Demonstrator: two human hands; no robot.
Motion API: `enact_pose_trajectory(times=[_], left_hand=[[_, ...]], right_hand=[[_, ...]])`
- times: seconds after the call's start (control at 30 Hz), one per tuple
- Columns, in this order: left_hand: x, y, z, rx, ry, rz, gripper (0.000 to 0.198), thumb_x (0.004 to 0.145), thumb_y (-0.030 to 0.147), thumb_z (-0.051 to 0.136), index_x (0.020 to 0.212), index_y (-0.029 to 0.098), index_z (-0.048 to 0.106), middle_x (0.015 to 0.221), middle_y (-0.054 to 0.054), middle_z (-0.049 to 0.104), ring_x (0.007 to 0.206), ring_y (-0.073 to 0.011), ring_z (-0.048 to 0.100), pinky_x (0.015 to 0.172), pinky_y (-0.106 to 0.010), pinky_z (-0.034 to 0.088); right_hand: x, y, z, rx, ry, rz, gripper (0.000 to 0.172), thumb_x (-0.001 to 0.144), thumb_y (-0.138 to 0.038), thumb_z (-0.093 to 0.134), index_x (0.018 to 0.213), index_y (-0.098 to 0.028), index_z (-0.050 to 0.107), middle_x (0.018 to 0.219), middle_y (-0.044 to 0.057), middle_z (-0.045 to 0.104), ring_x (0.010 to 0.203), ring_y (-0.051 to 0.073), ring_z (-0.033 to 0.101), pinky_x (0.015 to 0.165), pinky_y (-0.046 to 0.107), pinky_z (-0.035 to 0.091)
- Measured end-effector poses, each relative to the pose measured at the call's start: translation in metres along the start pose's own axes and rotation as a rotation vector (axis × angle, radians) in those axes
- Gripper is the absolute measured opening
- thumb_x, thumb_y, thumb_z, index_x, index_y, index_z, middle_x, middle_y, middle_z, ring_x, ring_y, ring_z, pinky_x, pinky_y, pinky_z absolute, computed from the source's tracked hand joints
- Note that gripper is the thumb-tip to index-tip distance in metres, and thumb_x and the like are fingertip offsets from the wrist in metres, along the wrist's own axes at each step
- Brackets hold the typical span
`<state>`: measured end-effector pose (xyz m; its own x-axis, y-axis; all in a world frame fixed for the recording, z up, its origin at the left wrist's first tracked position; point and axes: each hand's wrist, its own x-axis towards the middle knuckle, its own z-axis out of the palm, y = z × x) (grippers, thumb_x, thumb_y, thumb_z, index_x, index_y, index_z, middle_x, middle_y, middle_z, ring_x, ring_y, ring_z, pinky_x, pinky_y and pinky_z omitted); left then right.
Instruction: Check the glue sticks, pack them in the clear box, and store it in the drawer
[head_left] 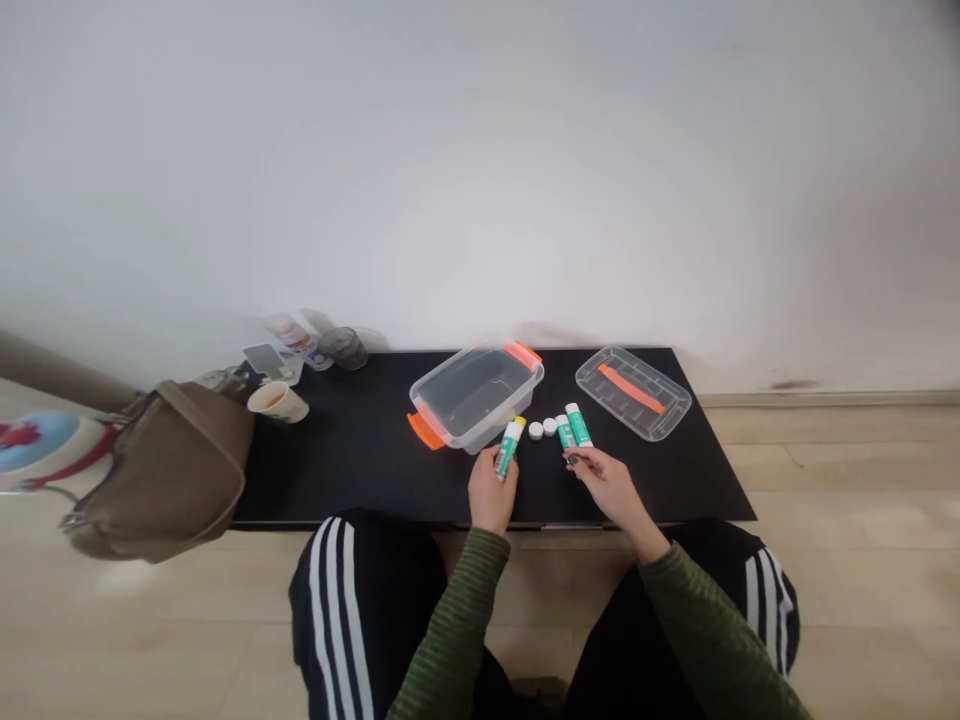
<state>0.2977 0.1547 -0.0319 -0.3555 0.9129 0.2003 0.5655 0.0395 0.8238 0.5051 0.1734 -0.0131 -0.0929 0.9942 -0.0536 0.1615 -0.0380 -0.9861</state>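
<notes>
My left hand [493,492] is wrapped round a green-and-white glue stick [508,450] with a yellow upper end, held tilted in front of the clear plastic box [465,442]. Two more glue sticks with white tops are side by side to its right. My right hand [602,480] has its fingers closed at the lower end of the nearer glue stick [566,432]; the fingers partly hide that end. The other glue stick [578,425] is just beyond it. Two round white caps, a left cap [535,431] and a right cap [550,427], rest between my hands.
The box has orange latches and stands open on the black table [337,460]. Its clear lid [634,393] with an orange handle lies at the right. Leftward are a paper cup [279,402] of brown drink, a dark cup [345,348], a bottle [298,340] and a brown bag [172,470].
</notes>
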Motion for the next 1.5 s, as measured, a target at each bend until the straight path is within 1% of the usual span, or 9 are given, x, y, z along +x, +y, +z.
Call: enact_pose_trajectory(times=[0.17, 0.37, 0.53, 0.63, 0.87, 1.0, 1.27, 1.37, 1.5], left_hand=[[0.015, -0.007, 0.018, 0.134, 0.019, 0.178, 0.022, 0.087, 0.023, 0.053, 0.108, 0.02, 0.06, 0.1, -0.011, 0.063, 0.101, -0.0261, 0.06, 0.092, -0.04, 0.047], [0.023, -0.01, 0.034, 0.289, 0.05, 0.231, 0.023, 0.088, 0.023, 0.053, 0.11, 0.018, 0.059, 0.102, -0.011, 0.058, 0.095, -0.0245, 0.059, 0.084, -0.036, 0.048], [0.029, -0.015, 0.04, 0.387, 0.07, 0.279, 0.025, 0.09, 0.023, 0.052, 0.112, 0.015, 0.058, 0.102, -0.012, 0.057, 0.095, -0.0248, 0.058, 0.082, -0.035, 0.048], [0.032, -0.016, 0.04, 0.44, 0.083, 0.297, 0.025, 0.091, 0.023, 0.051, 0.113, 0.014, 0.058, 0.104, -0.014, 0.058, 0.095, -0.0254, 0.058, 0.081, -0.035, 0.048], [0.035, -0.014, 0.04, 0.506, 0.072, 0.326, 0.037, 0.083, 0.012, 0.054, 0.119, 0.016, 0.057, 0.111, -0.013, 0.058, 0.104, -0.0261, 0.056, 0.087, -0.037, 0.047], [0.028, -0.01, 0.041, 0.549, 0.014, 0.347, 0.044, 0.079, 0.009, 0.055, 0.123, 0.017, 0.058, 0.116, -0.012, 0.059, 0.105, -0.0262, 0.053, 0.088, -0.037, 0.046], [0.02, 0.003, 0.042, 0.648, -0.011, 0.26, 0.053, 0.081, 0.021, 0.058, 0.133, 0.017, 0.054, 0.128, -0.014, 0.056, 0.106, -0.0298, 0.051, 0.086, -0.041, 0.043], [0.019, 0.005, 0.043, 0.651, -0.016, 0.257, 0.051, 0.081, 0.022, 0.058, 0.132, 0.017, 0.055, 0.129, -0.014, 0.055, 0.108, -0.0306, 0.051, 0.085, -0.042, 0.043], [0.016, 0.005, 0.041, 0.618, -0.021, 0.259, 0.051, 0.08, 0.024, 0.058, 0.131, 0.018, 0.055, 0.128, -0.014, 0.056, 0.108, -0.0312, 0.05, 0.086, -0.043, 0.043]], right_hand=[[0.005, 0.002, -0.001, -0.119, 0.006, -0.049, 0.026, 0.081, -0.042, 0.063, 0.1, -0.027, 0.075, 0.097, 0.005, 0.075, 0.083, 0.022, 0.069, 0.076, 0.035, 0.054], [0.02, -0.001, 0.003, -0.309, 0.056, -0.167, 0.026, 0.088, -0.036, 0.053, 0.102, -0.026, 0.072, 0.097, 0.005, 0.073, 0.076, 0.02, 0.067, 0.072, 0.033, 0.053], [0.042, -0.002, 0.009, -0.68, 0.103, -0.394, 0.027, 0.091, -0.022, 0.047, 0.105, -0.023, 0.07, 0.105, 0.009, 0.071, 0.1, 0.025, 0.061, 0.088, 0.038, 0.046], [0.05, 0.001, 0.016, -0.881, 0.081, -0.449, 0.028, 0.091, -0.019, 0.047, 0.111, -0.021, 0.068, 0.113, 0.01, 0.069, 0.108, 0.027, 0.055, 0.09, 0.04, 0.042], [0.052, 0.017, 0.024, -1.075, 0.072, -0.543, 0.049, 0.09, -0.02, 0.051, 0.139, -0.018, 0.049, 0.138, 0.01, 0.057, 0.132, 0.031, 0.04, 0.111, 0.05, 0.025], [0.053, 0.022, 0.025, -1.1, 0.028, -0.587, 0.045, 0.091, -0.021, 0.05, 0.136, -0.025, 0.052, 0.139, 0.005, 0.057, 0.134, 0.032, 0.039, 0.114, 0.056, 0.018], [0.053, 0.021, 0.025, -0.977, 0.032, -0.586, 0.032, 0.089, -0.015, 0.05, 0.117, -0.024, 0.064, 0.115, 0.007, 0.069, 0.119, 0.026, 0.051, 0.11, 0.049, 0.029], [0.052, 0.017, 0.025, -0.893, 0.09, -0.538, 0.029, 0.088, -0.018, 0.053, 0.114, -0.022, 0.064, 0.114, 0.009, 0.068, 0.113, 0.027, 0.053, 0.103, 0.046, 0.037], [0.046, 0.008, 0.019, -0.688, 0.259, -0.449, 0.029, 0.087, -0.025, 0.055, 0.114, -0.018, 0.062, 0.109, 0.012, 0.066, 0.106, 0.028, 0.055, 0.093, 0.044, 0.045]])
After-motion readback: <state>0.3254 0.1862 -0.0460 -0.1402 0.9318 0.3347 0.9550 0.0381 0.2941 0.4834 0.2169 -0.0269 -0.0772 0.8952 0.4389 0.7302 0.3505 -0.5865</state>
